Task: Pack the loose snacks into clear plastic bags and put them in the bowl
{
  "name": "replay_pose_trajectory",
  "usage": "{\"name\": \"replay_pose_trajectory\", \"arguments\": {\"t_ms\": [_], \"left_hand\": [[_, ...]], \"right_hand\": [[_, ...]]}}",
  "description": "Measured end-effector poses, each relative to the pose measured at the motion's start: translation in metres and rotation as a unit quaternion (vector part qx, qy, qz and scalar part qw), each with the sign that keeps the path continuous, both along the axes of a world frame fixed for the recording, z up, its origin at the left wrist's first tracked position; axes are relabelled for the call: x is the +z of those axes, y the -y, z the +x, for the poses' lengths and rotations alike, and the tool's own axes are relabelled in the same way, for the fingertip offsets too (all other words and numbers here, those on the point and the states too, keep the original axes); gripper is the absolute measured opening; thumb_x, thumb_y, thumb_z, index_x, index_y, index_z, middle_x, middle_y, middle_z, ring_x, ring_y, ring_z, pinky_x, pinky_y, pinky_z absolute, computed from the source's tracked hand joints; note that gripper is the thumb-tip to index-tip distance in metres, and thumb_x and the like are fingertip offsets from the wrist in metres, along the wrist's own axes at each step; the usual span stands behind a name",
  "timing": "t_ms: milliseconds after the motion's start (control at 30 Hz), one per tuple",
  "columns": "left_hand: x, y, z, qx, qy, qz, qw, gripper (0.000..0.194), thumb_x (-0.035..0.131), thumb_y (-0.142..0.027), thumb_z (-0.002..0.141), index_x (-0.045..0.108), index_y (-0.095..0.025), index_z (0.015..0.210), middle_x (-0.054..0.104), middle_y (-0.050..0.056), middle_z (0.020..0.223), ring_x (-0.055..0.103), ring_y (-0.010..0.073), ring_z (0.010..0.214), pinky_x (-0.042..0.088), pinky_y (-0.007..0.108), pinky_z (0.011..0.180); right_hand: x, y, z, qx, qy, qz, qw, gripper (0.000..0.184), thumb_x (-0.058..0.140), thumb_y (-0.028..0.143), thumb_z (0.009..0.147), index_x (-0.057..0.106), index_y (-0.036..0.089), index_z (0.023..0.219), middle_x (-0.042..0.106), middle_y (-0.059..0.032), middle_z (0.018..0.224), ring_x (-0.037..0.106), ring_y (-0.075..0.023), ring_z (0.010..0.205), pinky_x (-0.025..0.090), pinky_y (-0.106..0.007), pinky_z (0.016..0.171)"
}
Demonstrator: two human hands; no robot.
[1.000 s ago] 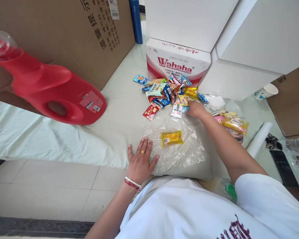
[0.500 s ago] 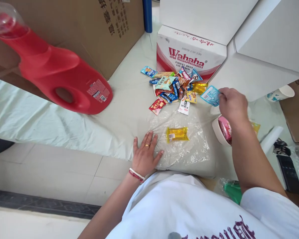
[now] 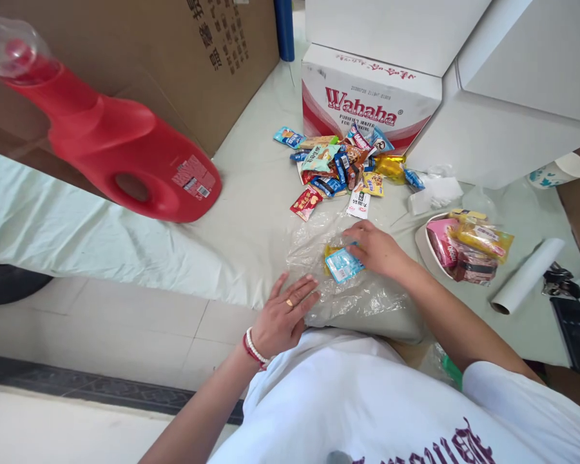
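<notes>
Plainly “Wahaha” box (image 3: 362, 111) beyond blue packet (image 3: 342, 266)

On my feed I see a flat, printed light-blue packet (image 3: 344, 265), held at its right end, covering most of a yellow packet (image 3: 327, 254) on crinkled clear plastic (image 3: 374, 301).

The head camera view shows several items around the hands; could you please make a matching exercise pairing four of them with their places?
1. Flat light-blue plastic packet
2. Clear crinkled plastic film
3. Open white container
4. Red plastic jug with clear cap

A. Beside the brown cardboard box
B. At the right hand's fingers
C. Holding a pink packet
D. Spread beneath the yellow packet

Pairs: 1-B, 2-D, 3-C, 4-A
</notes>
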State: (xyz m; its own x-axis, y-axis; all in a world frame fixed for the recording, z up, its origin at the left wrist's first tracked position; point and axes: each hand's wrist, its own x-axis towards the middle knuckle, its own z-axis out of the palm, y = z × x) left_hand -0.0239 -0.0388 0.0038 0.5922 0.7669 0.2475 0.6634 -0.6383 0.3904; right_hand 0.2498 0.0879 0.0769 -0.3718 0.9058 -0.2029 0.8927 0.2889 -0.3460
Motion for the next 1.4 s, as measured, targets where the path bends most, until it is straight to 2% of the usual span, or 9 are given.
{"name": "replay_pose_trajectory", "arguments": {"t_ms": [67, 200, 367, 567, 700, 900, 1033, 1200, 1400], "left_hand": [[0.001, 0.002, -0.007, -0.078, 0.003, -0.029, 0.996, 0.051, 0.053, -0.015, 0.083, 0.064, -0.022, 0.133, 0.053, 0.013, 0.154, 0.038, 0.0285, 0.152, 0.019, 0.058, 0.128], [-0.005, 0.001, -0.015, -0.082, 0.008, -0.049, 0.995, 0.025, 0.056, -0.020, 0.092, 0.073, -0.027, 0.109, 0.062, 0.009, 0.146, 0.042, 0.0270, 0.149, 0.024, 0.056, 0.127], [-0.009, -0.009, -0.011, -0.007, 0.090, -0.117, 0.989, 0.028, 0.045, -0.022, 0.100, 0.073, -0.026, 0.099, 0.077, 0.006, 0.116, 0.065, 0.0183, 0.125, 0.037, 0.044, 0.121], [0.008, -0.041, -0.003, 0.164, 0.122, -0.130, 0.970, 0.031, 0.041, -0.037, 0.102, 0.069, -0.024, 0.097, 0.075, 0.007, 0.099, 0.067, 0.0220, 0.102, 0.052, 0.041, 0.098], [0.008, -0.071, 0.008, 0.262, 0.047, -0.098, 0.959, 0.030, 0.049, -0.041, 0.096, 0.069, -0.023, 0.084, 0.071, 0.009, 0.091, 0.060, 0.0281, 0.103, 0.048, 0.046, 0.095], [-0.006, -0.088, 0.032, 0.340, -0.024, -0.093, 0.936, 0.028, 0.055, -0.040, 0.093, 0.070, -0.021, 0.078, 0.069, 0.013, 0.098, 0.055, 0.0347, 0.108, 0.045, 0.048, 0.088], [-0.003, -0.088, 0.041, 0.371, -0.019, -0.091, 0.924, 0.034, 0.060, -0.041, 0.091, 0.067, -0.017, 0.114, 0.064, 0.016, 0.117, 0.055, 0.0351, 0.114, 0.045, 0.048, 0.092], [0.001, -0.099, 0.046, 0.379, -0.033, -0.116, 0.917, 0.067, 0.065, -0.045, 0.087, 0.047, -0.014, 0.143, 0.063, 0.017, 0.126, 0.056, 0.0362, 0.119, 0.044, 0.049, 0.096], [-0.003, -0.109, 0.048, 0.390, -0.033, -0.130, 0.911, 0.028, 0.067, -0.044, 0.087, 0.065, -0.022, 0.104, 0.067, 0.010, 0.107, 0.057, 0.0328, 0.109, 0.043, 0.046, 0.089]], "right_hand": [[0.004, 0.018, 0.022, 0.001, -0.059, 0.027, 0.998, 0.030, 0.055, 0.035, 0.099, 0.067, 0.022, 0.123, 0.062, -0.0109, 0.125, 0.065, -0.0233, 0.103, 0.052, -0.036, 0.093], [-0.006, 0.072, 0.073, 0.124, -0.119, -0.044, 0.984, 0.022, 0.068, 0.037, 0.092, 0.068, 0.025, 0.111, 0.065, -0.0097, 0.123, 0.059, -0.0258, 0.117, 0.051, -0.043, 0.101], [-0.033, 0.113, 0.096, 0.040, -0.176, -0.028, 0.983, 0.017, 0.055, 0.031, 0.099, 0.070, 0.027, 0.095, 0.067, -0.0096, 0.126, 0.059, -0.0252, 0.122, 0.049, -0.048, 0.104], [-0.007, 0.065, 0.093, -0.005, -0.217, -0.081, 0.973, 0.030, 0.050, 0.046, 0.100, 0.069, 0.023, 0.100, 0.074, -0.0077, 0.103, 0.067, -0.0223, 0.097, 0.053, -0.037, 0.089], [-0.005, 0.017, 0.084, -0.039, -0.109, -0.065, 0.991, 0.027, 0.049, 0.036, 0.098, 0.070, 0.019, 0.100, 0.072, -0.0054, 0.089, 0.065, -0.0198, 0.080, 0.049, -0.029, 0.075], [-0.014, -0.038, 0.030, 0.013, 0.056, 0.071, 0.996, 0.039, 0.052, 0.029, 0.097, 0.063, 0.014, 0.132, 0.066, -0.0168, 0.127, 0.054, -0.0303, 0.120, 0.044, -0.038, 0.100], [-0.022, -0.068, -0.013, 0.046, 0.072, 0.057, 0.995, 0.064, 0.064, 0.036, 0.091, 0.048, 0.011, 0.148, 0.063, -0.0191, 0.135, 0.046, -0.0355, 0.128, 0.041, -0.045, 0.102], [-0.021, -0.093, -0.030, 0.027, 0.114, -0.031, 0.993, 0.025, 0.064, 0.024, 0.088, 0.072, 0.016, 0.110, 0.073, -0.0140, 0.106, 0.053, -0.0348, 0.117, 0.039, -0.041, 0.095], [0.016, -0.071, -0.015, 0.164, 0.067, 0.045, 0.983, 0.018, 0.057, 0.023, 0.094, 0.070, 0.015, 0.104, 0.067, -0.0120, 0.107, 0.059, -0.0247, 0.100, 0.039, -0.032, 0.086]]}}
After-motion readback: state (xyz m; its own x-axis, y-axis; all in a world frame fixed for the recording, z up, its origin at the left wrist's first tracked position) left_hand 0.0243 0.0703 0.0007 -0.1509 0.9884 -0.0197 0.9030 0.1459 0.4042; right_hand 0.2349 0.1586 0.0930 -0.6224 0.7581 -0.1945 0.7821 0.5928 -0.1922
